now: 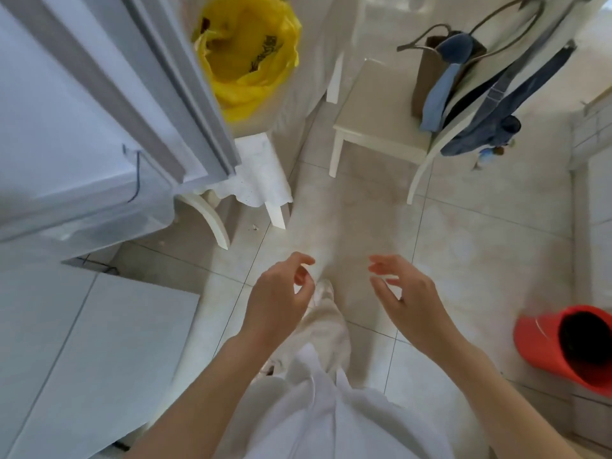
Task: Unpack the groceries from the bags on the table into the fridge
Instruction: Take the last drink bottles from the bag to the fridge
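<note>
A yellow plastic bag (248,51) sits open on the white table (261,173) at the top, partly hidden behind the open fridge door (109,94) on the left. My left hand (278,296) and my right hand (404,299) hang over the tiled floor in the lower middle, both empty with fingers loosely curled. They are well below the bag and to the right of the fridge. What lies inside the bag cannot be made out.
A white chair (374,120) stands at the upper right with a brown paper bag (430,77) and blue clothing (490,104) on it. A red bucket (569,346) lies at the right edge. White cabinets (82,342) fill the lower left.
</note>
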`<state>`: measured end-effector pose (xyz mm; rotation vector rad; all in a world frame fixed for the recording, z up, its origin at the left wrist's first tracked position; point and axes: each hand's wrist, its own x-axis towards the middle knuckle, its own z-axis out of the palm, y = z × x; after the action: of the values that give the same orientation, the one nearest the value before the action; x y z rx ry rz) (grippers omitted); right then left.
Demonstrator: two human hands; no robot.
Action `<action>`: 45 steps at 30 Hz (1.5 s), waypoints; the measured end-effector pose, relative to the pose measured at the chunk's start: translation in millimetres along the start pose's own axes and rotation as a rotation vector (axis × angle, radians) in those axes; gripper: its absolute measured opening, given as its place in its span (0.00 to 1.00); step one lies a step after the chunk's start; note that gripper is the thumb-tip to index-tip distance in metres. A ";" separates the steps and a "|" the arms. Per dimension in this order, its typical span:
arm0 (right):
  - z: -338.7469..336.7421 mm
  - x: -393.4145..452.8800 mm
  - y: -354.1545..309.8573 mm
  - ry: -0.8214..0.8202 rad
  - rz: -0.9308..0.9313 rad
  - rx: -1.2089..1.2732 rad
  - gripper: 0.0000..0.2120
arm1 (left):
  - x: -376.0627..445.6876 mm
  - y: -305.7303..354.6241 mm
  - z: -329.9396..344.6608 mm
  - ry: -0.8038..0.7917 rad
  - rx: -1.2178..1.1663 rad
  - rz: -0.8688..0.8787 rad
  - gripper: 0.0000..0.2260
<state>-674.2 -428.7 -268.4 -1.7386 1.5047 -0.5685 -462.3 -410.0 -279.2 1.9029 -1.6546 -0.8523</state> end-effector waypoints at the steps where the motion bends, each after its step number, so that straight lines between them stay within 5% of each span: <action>1: -6.4 16.1 2.1 0.005 0.001 -0.010 0.13 | 18.1 -0.9 0.6 -0.003 0.000 -0.009 0.10; 22: -89.2 378.5 0.1 -0.183 -0.091 -0.036 0.10 | 314.9 40.8 -4.9 0.029 -0.119 -0.293 0.09; 37: -119.3 635.6 -25.3 -0.614 -0.455 -0.210 0.13 | 481.2 79.3 -20.9 0.407 -0.126 -0.568 0.06; 45: -73.5 728.1 -90.3 -0.633 -0.642 -0.143 0.13 | 533.6 43.0 -78.6 0.594 -0.106 -0.605 0.08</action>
<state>-520.0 -1149.7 -256.0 -2.2409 0.5492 -0.1713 -394.2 -946.8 -271.8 2.3131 -0.6819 -0.4795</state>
